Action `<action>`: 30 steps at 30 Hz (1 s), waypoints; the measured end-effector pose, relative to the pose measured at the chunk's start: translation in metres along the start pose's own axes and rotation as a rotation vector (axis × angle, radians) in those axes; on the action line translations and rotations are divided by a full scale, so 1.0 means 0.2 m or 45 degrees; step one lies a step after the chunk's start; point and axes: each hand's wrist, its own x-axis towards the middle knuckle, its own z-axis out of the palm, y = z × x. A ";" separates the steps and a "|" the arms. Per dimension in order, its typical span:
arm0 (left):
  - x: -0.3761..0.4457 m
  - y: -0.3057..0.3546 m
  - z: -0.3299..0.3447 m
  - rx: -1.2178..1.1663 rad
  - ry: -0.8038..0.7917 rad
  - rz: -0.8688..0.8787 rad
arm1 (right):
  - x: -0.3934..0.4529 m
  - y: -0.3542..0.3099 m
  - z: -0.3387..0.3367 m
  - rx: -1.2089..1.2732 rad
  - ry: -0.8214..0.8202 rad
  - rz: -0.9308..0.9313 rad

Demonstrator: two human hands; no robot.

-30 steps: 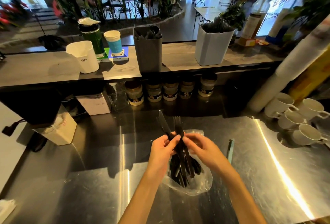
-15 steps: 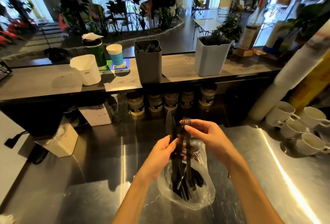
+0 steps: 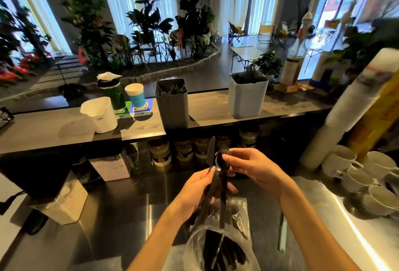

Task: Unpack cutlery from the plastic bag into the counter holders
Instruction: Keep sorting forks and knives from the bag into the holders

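Gripping black cutlery point(image 3: 218, 184) above plastic bag point(image 3: 218, 247), left hand point(image 3: 197, 193), right hand point(image 3: 252, 170)

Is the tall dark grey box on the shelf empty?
No, the dark grey holder on the wooden counter already has dark cutlery handles poking up inside its open top.

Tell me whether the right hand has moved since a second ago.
Yes. The right hand has risen off the plastic bag toward the jars under the shelf, pinching the fork tops.
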 end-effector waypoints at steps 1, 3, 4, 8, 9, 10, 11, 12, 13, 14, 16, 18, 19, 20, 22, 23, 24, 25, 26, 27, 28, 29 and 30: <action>0.03 0.02 0.01 -0.027 0.028 -0.017 | 0.02 -0.01 -0.03 0.000 0.035 -0.006; 0.10 0.05 0.03 -0.037 0.067 -0.034 | 0.06 -0.04 -0.10 0.021 0.094 -0.023; 0.14 0.07 0.04 0.002 0.085 -0.019 | 0.07 -0.06 -0.13 0.036 0.112 -0.035; 0.28 0.16 0.08 0.245 0.151 0.073 | 0.13 -0.13 -0.24 0.002 0.164 -0.101; 0.32 0.19 0.09 0.267 0.168 0.099 | 0.15 -0.16 -0.27 -0.009 0.178 -0.114; 0.35 0.22 0.11 0.276 0.187 0.127 | 0.17 -0.19 -0.29 -0.005 0.191 -0.126; 0.39 0.26 0.12 0.275 0.212 0.153 | 0.19 -0.23 -0.32 0.008 0.209 -0.132; 0.44 0.31 0.13 0.281 0.237 0.175 | 0.21 -0.27 -0.36 0.026 0.234 -0.133; 0.49 0.35 0.14 0.287 0.252 0.194 | 0.24 -0.31 -0.40 0.035 0.261 -0.137; 0.55 0.40 0.15 0.295 0.254 0.207 | 0.27 -0.36 -0.43 0.038 0.284 -0.153; 0.68 0.50 0.16 0.311 0.253 0.239 | 0.33 -0.46 -0.51 -0.067 0.338 -0.245; 0.80 0.60 0.16 0.359 0.281 0.303 | 0.39 -0.56 -0.58 -0.224 0.428 -0.345; 0.86 0.65 0.16 0.379 0.308 0.341 | 0.41 -0.62 -0.61 -0.269 0.481 -0.383; 0.92 0.71 0.15 0.389 0.341 0.380 | 0.43 -0.67 -0.65 -0.313 0.536 -0.425; 1.03 0.83 0.13 0.403 0.439 0.446 | 0.48 -0.79 -0.71 -0.376 0.620 -0.498; 1.08 0.89 0.10 0.402 0.495 0.474 | 0.51 -0.84 -0.75 -0.390 0.649 -0.529; 1.12 0.95 0.08 0.389 0.535 0.504 | 0.54 -0.89 -0.79 -0.402 0.679 -0.571; 1.16 1.00 0.05 0.364 0.564 0.531 | 0.57 -0.94 -0.83 -0.428 0.722 -0.627; 1.20 1.05 0.02 0.342 0.586 0.552 | 0.60 -0.97 -0.86 -0.488 0.783 -0.692; 1.23 1.09 0.00 0.337 0.597 0.561 | 0.62 -1.00 -0.89 -0.572 0.847 -0.763; 1.26 1.12 -0.02 0.348 0.603 0.565 | 0.65 -1.01 -0.91 -0.669 0.900 -0.829; 1.29 1.14 -0.04 0.366 0.603 0.566 | 0.68 -1.01 -0.92 -0.759 0.930 -0.877; 1.32 1.15 -0.04 0.397 0.599 0.563 | 0.71 -1.00 -0.93 -0.837 0.933 -0.903</action>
